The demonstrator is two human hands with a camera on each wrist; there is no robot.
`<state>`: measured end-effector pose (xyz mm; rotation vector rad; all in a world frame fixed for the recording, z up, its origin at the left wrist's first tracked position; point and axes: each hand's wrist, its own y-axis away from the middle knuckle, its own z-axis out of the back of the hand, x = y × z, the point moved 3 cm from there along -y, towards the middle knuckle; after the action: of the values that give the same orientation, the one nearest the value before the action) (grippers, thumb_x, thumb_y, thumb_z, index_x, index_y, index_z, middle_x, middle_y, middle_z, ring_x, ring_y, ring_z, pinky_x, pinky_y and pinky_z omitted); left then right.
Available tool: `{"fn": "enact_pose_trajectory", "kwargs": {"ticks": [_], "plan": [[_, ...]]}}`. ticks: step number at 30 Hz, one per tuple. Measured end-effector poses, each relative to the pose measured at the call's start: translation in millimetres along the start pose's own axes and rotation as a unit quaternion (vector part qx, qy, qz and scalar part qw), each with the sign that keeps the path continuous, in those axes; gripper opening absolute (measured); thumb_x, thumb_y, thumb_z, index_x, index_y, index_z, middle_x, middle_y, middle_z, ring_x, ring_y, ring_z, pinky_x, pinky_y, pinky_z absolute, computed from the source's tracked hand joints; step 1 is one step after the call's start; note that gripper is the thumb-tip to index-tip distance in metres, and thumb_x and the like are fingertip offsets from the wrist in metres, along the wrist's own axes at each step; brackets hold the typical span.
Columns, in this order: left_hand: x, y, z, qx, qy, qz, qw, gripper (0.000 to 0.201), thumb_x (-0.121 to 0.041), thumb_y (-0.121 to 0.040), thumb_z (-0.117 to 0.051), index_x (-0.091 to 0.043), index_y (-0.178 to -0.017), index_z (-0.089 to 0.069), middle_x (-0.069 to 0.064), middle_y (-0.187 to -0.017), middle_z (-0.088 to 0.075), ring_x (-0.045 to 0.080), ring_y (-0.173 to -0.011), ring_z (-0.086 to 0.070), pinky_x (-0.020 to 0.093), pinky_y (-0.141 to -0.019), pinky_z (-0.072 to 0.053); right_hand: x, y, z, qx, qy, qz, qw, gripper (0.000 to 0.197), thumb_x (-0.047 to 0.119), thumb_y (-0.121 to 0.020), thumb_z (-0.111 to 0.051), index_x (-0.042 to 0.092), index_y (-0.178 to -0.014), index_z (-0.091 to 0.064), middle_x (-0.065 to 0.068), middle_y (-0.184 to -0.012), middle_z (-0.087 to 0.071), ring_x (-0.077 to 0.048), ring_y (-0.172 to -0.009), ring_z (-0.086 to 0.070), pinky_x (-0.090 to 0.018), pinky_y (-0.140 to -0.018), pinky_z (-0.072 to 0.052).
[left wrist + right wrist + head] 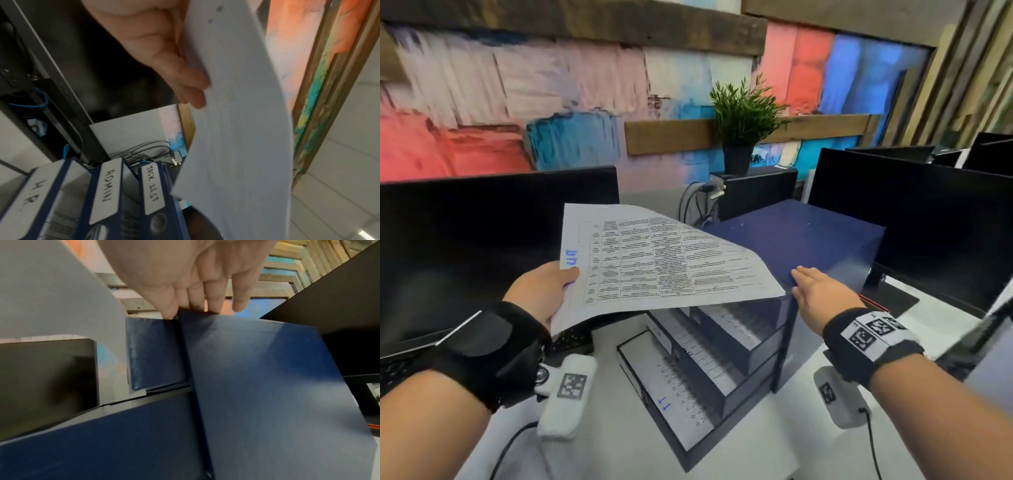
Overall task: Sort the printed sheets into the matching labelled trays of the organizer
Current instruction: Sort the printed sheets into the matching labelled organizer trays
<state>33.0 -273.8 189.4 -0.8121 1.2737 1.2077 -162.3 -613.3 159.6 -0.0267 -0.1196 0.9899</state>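
My left hand (541,291) pinches one printed sheet (654,260) by its near edge, thumb on top, so the table stays readable; blue handwriting sits by my thumb, too blurred to read. The sheet hangs over the blue organizer (801,240), above its stepped trays (688,380), which already hold sheets. Tray labels (153,186) in the left wrist view read H.R, ADMIN, TASK LIST. My right hand (822,294) lies flat, fingers straight, on the organizer's top corner, likely to steady it. All stands on the white surface (602,455).
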Motion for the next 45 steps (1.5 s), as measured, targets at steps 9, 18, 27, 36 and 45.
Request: {"fn": "enact_pose_trajectory", "kwargs": {"ticks": [9, 18, 27, 36, 45], "plan": [[0, 19, -20, -0.018, -0.048, -0.033, 0.998, 0.024, -0.010, -0.095, -0.047, -0.023, -0.084, -0.064, 0.009, -0.100, -0.067, 0.032, -0.096, -0.063, 0.049, -0.095, -0.047, 2, 3, 8, 0.023, 0.006, 0.010, 1.000, 0.049, 0.026, -0.103, -0.026, 0.012, -0.149, -0.020, -0.003, -0.157, -0.017, -0.018, -0.144, -0.016, -0.027, -0.115, -0.013], [1, 17, -15, -0.059, -0.110, -0.031, 0.992, 0.031, -0.005, -0.092, -0.050, 0.003, -0.121, -0.057, 0.023, -0.126, -0.057, 0.041, -0.117, -0.051, 0.037, -0.089, -0.043, -2, 2, 4, 0.038, 0.000, 0.012, 0.999, 0.050, 0.030, -0.103, -0.023, 0.014, -0.150, -0.016, -0.001, -0.158, -0.012, -0.016, -0.145, -0.011, -0.027, -0.116, -0.012], [-19, 20, -4, -0.064, -0.039, -0.008, 0.997, 0.022, 0.001, -0.092, -0.045, -0.008, -0.077, -0.059, 0.015, -0.090, -0.060, 0.021, -0.065, -0.053, 0.027, -0.054, -0.045, -3, 2, 5, 0.020, -0.006, 0.019, 1.000, 0.050, 0.030, -0.103, -0.024, 0.013, -0.149, -0.020, -0.001, -0.157, -0.017, -0.017, -0.145, -0.015, -0.028, -0.115, -0.014], [-30, 18, -18, -0.034, 0.106, 0.005, 0.994, 0.014, -0.004, -0.091, -0.047, -0.003, -0.096, -0.060, 0.020, -0.120, -0.059, 0.034, -0.101, -0.061, 0.023, -0.057, -0.053, -2, 4, 6, 0.022, -0.008, 0.023, 0.999, 0.049, 0.029, -0.103, -0.025, 0.012, -0.149, -0.021, -0.002, -0.157, -0.019, -0.018, -0.144, -0.016, -0.030, -0.116, -0.015], [-23, 22, -74, 0.054, 0.177, -0.017, 0.983, 0.037, 0.004, -0.096, -0.033, -0.001, -0.128, -0.049, 0.014, -0.119, -0.061, 0.021, -0.090, -0.065, 0.028, -0.059, -0.056, -1, 6, 8, 0.019, -0.009, 0.027, 0.999, 0.049, 0.029, -0.103, -0.024, 0.012, -0.148, -0.022, -0.003, -0.156, -0.019, -0.018, -0.144, -0.017, -0.029, -0.115, -0.014]]}}
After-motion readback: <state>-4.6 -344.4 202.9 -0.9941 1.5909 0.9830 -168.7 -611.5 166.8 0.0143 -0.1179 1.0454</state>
